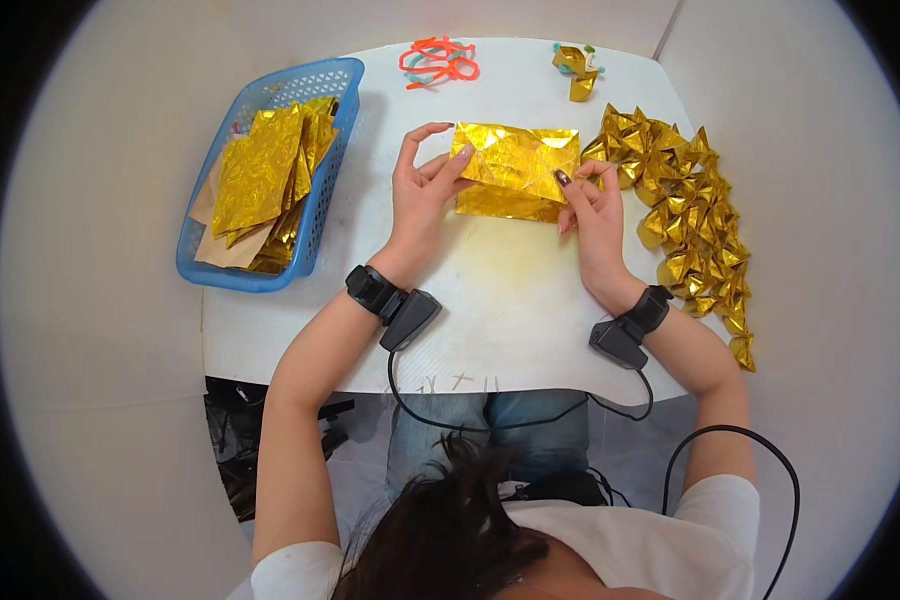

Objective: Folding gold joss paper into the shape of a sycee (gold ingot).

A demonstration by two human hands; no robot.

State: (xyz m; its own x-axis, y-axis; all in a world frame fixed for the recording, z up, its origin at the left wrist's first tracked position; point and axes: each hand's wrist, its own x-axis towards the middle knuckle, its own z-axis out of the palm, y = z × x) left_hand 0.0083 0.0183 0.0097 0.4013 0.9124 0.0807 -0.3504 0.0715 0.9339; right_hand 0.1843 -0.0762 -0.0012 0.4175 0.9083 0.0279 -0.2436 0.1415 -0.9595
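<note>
Between my two hands is a sheet of shiny gold foil paper, creased and folded over, with a lower strip showing beneath the upper layer. My left hand pinches its left edge, the thumb on top and the index finger raised at the corner. At the right edge, my right hand grips the paper with the thumb on its face and fingers behind. Just right of that hand lies a long cluster of folded gold paper pieces with pointed tips.
A blue plastic basket at the left holds gold foil sheets and brown paper. Orange and teal fuzzy stems lie at the back of the white table. A small gold folded piece with coloured bits sits back right. Black cables hang from both wrist straps.
</note>
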